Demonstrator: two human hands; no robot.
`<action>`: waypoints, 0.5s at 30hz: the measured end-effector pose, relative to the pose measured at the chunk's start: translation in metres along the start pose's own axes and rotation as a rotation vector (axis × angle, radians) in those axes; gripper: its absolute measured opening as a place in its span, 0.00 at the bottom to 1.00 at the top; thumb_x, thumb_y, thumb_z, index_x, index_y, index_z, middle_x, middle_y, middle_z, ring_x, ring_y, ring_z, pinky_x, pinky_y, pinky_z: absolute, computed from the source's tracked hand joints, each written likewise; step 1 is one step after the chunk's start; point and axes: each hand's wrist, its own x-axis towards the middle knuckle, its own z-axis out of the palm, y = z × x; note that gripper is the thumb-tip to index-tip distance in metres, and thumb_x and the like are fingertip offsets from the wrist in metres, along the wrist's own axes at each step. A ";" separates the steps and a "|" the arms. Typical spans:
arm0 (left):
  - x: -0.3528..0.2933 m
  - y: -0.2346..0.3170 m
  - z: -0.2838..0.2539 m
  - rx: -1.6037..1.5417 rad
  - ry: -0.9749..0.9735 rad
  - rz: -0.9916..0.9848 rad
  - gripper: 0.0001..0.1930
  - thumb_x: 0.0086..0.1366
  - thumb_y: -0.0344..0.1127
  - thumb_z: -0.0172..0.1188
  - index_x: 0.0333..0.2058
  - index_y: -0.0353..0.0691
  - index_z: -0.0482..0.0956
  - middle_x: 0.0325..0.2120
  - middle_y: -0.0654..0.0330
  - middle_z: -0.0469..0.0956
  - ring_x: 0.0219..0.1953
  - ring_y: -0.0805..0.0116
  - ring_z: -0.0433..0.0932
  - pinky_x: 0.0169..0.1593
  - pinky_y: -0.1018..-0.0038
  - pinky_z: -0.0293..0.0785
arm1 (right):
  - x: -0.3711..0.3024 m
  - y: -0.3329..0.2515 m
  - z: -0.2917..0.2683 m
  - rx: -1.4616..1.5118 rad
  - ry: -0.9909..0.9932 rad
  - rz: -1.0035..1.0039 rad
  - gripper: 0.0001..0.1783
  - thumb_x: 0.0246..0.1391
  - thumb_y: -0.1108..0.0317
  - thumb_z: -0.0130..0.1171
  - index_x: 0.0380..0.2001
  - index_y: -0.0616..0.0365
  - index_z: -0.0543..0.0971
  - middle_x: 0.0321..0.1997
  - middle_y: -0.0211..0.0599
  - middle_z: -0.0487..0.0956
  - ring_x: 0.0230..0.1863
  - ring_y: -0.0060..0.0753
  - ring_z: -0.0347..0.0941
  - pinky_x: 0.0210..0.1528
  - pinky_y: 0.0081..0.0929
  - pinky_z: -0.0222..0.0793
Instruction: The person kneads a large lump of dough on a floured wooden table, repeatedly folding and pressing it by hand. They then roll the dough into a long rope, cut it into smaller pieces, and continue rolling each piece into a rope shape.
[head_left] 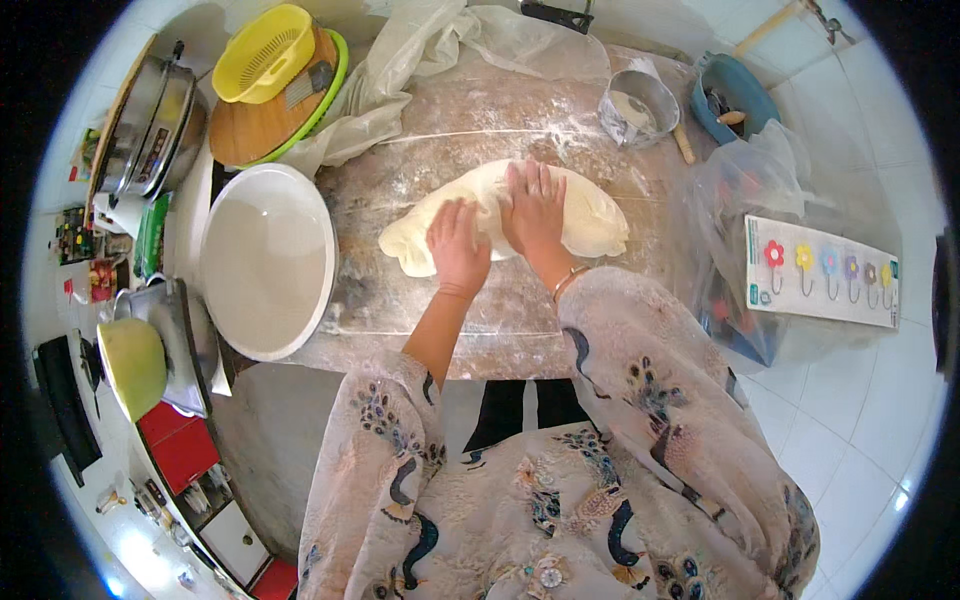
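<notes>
While the left hand [461, 250] and right hand [535, 212] hide part of the dough [592, 215] midway across the floury table [480, 108], left fingers seem slightly bent, right ones extended and parted, both palm-down, gripping nothing.

Pale loose sleeves [640, 310], peacock-printed; slim bangle [569, 279].

The wooden desk [510, 328] before me is streaked with white powder, and a long pale mound of dough [487, 192] lies across its middle. Crumpled clear plastic sheeting [400, 62] lies along the far side; I have a wide white basin [331, 265] at the left end and a round metal bowl [660, 98] toward the far right.
</notes>
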 end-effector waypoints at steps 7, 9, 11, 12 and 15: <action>0.031 -0.036 0.029 0.184 -0.128 0.016 0.34 0.53 0.55 0.59 0.58 0.46 0.69 0.59 0.52 0.65 0.64 0.49 0.59 0.64 0.47 0.47 | 0.048 -0.006 0.009 -0.108 -0.122 -0.006 0.37 0.56 0.47 0.50 0.67 0.46 0.61 0.71 0.46 0.58 0.71 0.54 0.51 0.71 0.57 0.31; 0.051 -0.041 0.031 0.143 -0.134 -0.005 0.34 0.53 0.56 0.59 0.57 0.47 0.70 0.58 0.53 0.66 0.62 0.51 0.61 0.63 0.48 0.49 | 0.071 -0.002 0.021 -0.083 -0.128 0.037 0.38 0.54 0.46 0.51 0.66 0.45 0.61 0.70 0.45 0.59 0.71 0.53 0.51 0.71 0.57 0.30; 0.067 -0.051 0.037 0.106 -0.132 0.014 0.34 0.53 0.57 0.59 0.57 0.47 0.70 0.56 0.53 0.68 0.60 0.53 0.63 0.62 0.49 0.50 | 0.088 0.006 0.037 -0.048 -0.086 0.067 0.39 0.52 0.45 0.52 0.66 0.45 0.62 0.70 0.44 0.60 0.71 0.52 0.51 0.71 0.56 0.29; 0.078 -0.056 0.039 0.091 -0.114 0.036 0.34 0.52 0.58 0.59 0.56 0.47 0.70 0.55 0.54 0.69 0.58 0.54 0.64 0.61 0.50 0.51 | 0.104 0.007 0.040 -0.078 -0.064 0.107 0.40 0.50 0.44 0.53 0.65 0.45 0.63 0.70 0.43 0.60 0.71 0.52 0.52 0.71 0.56 0.31; 0.094 -0.058 0.041 0.077 -0.134 0.000 0.34 0.53 0.58 0.57 0.56 0.46 0.71 0.54 0.52 0.70 0.57 0.53 0.66 0.61 0.51 0.52 | 0.124 0.014 0.049 -0.058 -0.064 0.150 0.40 0.52 0.40 0.51 0.66 0.44 0.63 0.72 0.45 0.57 0.74 0.49 0.45 0.71 0.58 0.28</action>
